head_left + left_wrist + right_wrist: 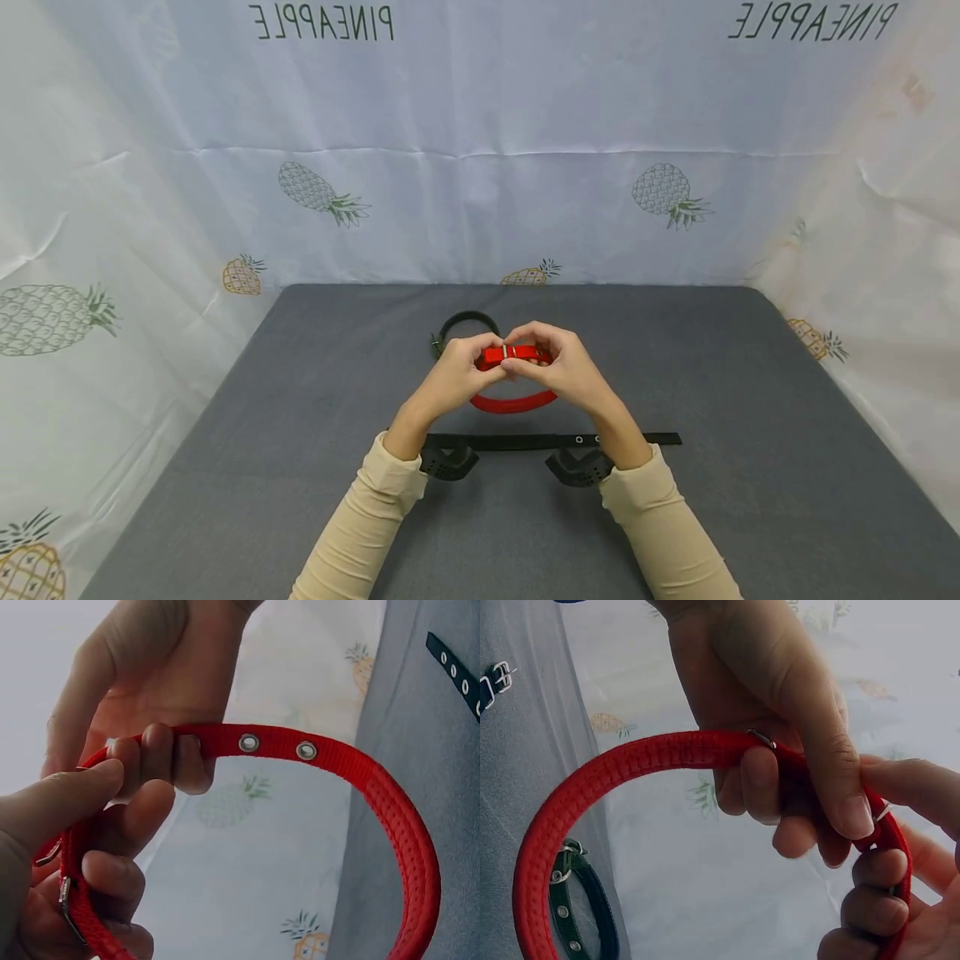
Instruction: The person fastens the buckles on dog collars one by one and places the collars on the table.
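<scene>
A red collar (513,405) is held up over the table, its padded loop hanging below both hands. The left hand (459,372) grips its buckle side, thumb pressed near the metal buckle (49,853); a metal ring (71,907) sits on the strap by those fingers. With thumb and curled fingers, the right hand (564,367) holds the strap end that carries metal eyelets (249,742). The two hands' fingertips meet at the buckle. Fingers partly hide where the strap passes through it.
Behind the hands lies a dark green collar (574,922), closed in a loop. A black strap (510,442) with eyelets and a buckle (500,677) lies straight across the grey table (300,483) below the wrists. Black wrist-worn devices (450,462) overlap it. Pineapple-print cloth (480,100) surrounds the table.
</scene>
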The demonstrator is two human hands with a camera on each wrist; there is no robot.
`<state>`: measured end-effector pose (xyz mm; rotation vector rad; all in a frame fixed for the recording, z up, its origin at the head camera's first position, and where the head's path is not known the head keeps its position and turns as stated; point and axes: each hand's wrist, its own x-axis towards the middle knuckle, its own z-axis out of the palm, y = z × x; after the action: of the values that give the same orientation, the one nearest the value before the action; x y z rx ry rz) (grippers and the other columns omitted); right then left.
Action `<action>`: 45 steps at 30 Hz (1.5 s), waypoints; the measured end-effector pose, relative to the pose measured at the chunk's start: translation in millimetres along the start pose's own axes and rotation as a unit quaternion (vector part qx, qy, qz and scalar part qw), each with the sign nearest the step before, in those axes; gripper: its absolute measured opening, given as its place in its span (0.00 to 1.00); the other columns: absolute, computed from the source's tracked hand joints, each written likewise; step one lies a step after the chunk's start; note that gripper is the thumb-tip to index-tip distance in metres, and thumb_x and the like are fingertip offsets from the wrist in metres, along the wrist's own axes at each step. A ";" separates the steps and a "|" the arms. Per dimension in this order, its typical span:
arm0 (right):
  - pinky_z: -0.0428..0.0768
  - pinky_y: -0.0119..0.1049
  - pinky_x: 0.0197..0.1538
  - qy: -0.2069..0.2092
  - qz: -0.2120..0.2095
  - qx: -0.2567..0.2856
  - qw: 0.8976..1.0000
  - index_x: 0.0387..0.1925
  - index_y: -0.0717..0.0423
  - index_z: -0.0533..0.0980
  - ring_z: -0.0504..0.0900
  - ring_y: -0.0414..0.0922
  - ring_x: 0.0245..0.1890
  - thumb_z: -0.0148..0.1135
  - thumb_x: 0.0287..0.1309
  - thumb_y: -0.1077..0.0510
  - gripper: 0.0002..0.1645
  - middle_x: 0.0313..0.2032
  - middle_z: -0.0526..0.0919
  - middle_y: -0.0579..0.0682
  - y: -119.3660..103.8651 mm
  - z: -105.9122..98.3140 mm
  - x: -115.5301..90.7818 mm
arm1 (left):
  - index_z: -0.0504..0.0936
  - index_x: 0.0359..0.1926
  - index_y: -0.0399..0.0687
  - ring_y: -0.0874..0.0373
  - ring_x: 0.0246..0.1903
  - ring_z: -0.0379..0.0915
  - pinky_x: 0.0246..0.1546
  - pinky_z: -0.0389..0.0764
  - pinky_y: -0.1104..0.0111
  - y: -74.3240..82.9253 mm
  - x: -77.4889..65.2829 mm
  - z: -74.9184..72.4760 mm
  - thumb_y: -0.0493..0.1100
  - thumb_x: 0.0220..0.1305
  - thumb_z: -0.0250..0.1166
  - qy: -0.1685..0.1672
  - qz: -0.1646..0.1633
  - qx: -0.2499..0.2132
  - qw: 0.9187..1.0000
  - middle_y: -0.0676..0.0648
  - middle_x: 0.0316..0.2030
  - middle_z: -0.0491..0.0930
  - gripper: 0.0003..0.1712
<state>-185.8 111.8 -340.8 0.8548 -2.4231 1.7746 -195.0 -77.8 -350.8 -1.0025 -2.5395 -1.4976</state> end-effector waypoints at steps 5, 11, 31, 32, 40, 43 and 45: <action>0.83 0.32 0.32 0.027 -0.007 0.007 1.000 0.42 0.66 0.79 0.80 0.39 0.24 0.67 0.54 0.67 0.12 0.33 0.82 0.62 1.5 0.5 0.2 | 0.81 0.44 0.35 0.64 0.25 0.73 0.29 0.78 0.78 -0.5 1.4 0.4 0.37 0.63 0.65 0.000 -0.006 0.002 1.000 0.38 0.34 0.84 0.11; 0.82 0.32 0.31 0.047 -0.007 0.019 0.999 0.42 0.67 0.79 0.80 0.36 0.23 0.66 0.55 0.67 0.12 0.32 0.83 0.51 4.7 -2.6 1.2 | 0.80 0.51 0.38 0.61 0.29 0.76 0.32 0.79 0.76 -3.4 2.4 -0.9 0.40 0.62 0.66 0.003 -0.008 0.006 1.000 0.40 0.38 0.85 0.17; 0.69 0.26 0.23 0.080 -0.010 0.012 0.997 0.39 0.68 0.79 0.68 0.35 0.16 0.66 0.54 0.69 0.10 0.24 0.79 0.32 3.2 -13.1 1.0 | 0.85 0.46 0.43 0.51 0.40 0.75 0.41 0.76 0.63 -2.7 2.0 -6.2 0.37 0.57 0.70 0.104 0.055 0.023 0.993 0.44 0.42 0.83 0.14; 0.70 0.26 0.23 0.079 -0.009 0.013 0.997 0.40 0.68 0.79 0.69 0.35 0.17 0.66 0.54 0.69 0.10 0.25 0.79 0.32 3.1 -12.9 1.0 | 0.85 0.45 0.43 0.51 0.40 0.75 0.41 0.76 0.64 -2.9 2.2 -5.7 0.37 0.57 0.70 0.104 0.057 0.024 0.993 0.45 0.41 0.83 0.14; 0.75 0.28 0.29 0.053 0.012 0.002 0.998 0.45 0.65 0.78 0.73 0.37 0.22 0.65 0.57 0.65 0.13 0.30 0.80 0.43 6.5 -12.0 1.1 | 0.85 0.44 0.42 0.54 0.40 0.74 0.40 0.75 0.69 -3.9 2.2 -4.5 0.39 0.58 0.69 0.121 0.069 0.051 0.989 0.44 0.40 0.84 0.12; 0.78 0.28 0.33 0.034 0.022 0.000 0.999 0.49 0.64 0.77 0.78 0.36 0.27 0.66 0.57 0.64 0.17 0.35 0.83 0.54 7.8 -10.8 1.2 | 0.85 0.44 0.42 0.55 0.39 0.75 0.39 0.77 0.66 -4.2 2.0 -4.1 0.40 0.59 0.69 0.123 0.070 0.057 0.988 0.44 0.41 0.84 0.12; 0.80 0.28 0.35 0.022 0.027 0.000 0.999 0.52 0.63 0.77 0.81 0.37 0.30 0.66 0.57 0.64 0.20 0.39 0.83 0.61 8.0 -9.5 1.2 | 0.85 0.44 0.42 0.56 0.38 0.75 0.39 0.77 0.67 -4.0 1.9 -3.5 0.40 0.59 0.68 0.119 0.072 0.062 0.988 0.44 0.41 0.84 0.12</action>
<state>-193.2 121.4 -344.0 0.7493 -2.4422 1.7907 -199.7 -81.0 -351.4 -0.9067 -2.3098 -1.3167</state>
